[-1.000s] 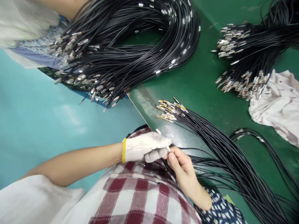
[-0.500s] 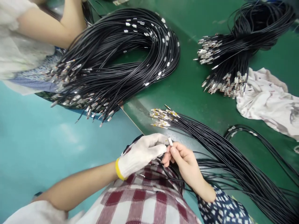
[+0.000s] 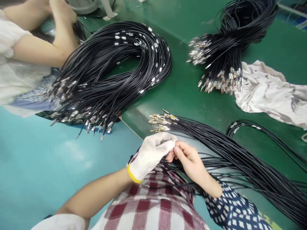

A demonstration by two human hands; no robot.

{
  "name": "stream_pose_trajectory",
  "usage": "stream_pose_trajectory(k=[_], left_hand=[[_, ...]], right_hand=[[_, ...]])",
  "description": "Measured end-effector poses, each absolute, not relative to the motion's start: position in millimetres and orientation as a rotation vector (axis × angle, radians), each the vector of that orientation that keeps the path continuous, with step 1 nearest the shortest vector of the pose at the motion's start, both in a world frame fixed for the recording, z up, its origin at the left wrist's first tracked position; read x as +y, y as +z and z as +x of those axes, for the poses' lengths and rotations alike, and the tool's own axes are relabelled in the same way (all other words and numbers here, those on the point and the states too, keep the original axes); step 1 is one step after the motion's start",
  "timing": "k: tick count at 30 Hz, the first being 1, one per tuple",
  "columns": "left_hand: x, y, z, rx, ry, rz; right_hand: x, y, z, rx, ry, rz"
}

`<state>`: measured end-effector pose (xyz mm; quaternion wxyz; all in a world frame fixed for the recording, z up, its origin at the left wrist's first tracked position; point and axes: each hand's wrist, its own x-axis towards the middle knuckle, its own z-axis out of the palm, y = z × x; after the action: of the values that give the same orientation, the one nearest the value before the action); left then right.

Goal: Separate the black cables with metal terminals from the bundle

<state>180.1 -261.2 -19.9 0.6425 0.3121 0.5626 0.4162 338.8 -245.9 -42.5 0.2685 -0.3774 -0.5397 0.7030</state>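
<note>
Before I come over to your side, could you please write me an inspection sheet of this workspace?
Surface: green tabletop, its edge beside the person.
Job's things: long black bundle, its yellow-marked ends near the hands.
Clutter: crumpled white cloth beside the crossed bundle.
Hands: gloved left hand and bare right hand meet at the fingertips; anything pinched there is too small to tell.
Cables: also a looped bundle, a crossed bundle and a few curved cables.
Surroundings: co-worker's arm by the looped bundle; blue-green floor.

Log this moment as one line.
White-gloved left hand: fingertips meet bare right hand | held item: unclear | beyond: metal-tipped black cable bundle | surface: green tabletop
</note>
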Motion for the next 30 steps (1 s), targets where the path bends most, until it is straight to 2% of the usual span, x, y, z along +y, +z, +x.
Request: stream_pose_trajectory(k=[8, 21, 30], left_hand=[[-261.9, -28.9, 184.3, 1.353, 0.947, 0.69], [-265.1, -36.4, 187.3, 1.424, 0.958, 0.638], [-261.6, -26.8, 181.9, 1.293, 0.918, 0.609]], right_hand=[[-244.7, -51.2, 335.4, -1.289, 2.002, -0.987], [-250.1, -58.5, 329.4, -1.197, 1.966, -1.048], [-245.5, -54.3, 338.1, -1.088, 2.163, -0.985]])
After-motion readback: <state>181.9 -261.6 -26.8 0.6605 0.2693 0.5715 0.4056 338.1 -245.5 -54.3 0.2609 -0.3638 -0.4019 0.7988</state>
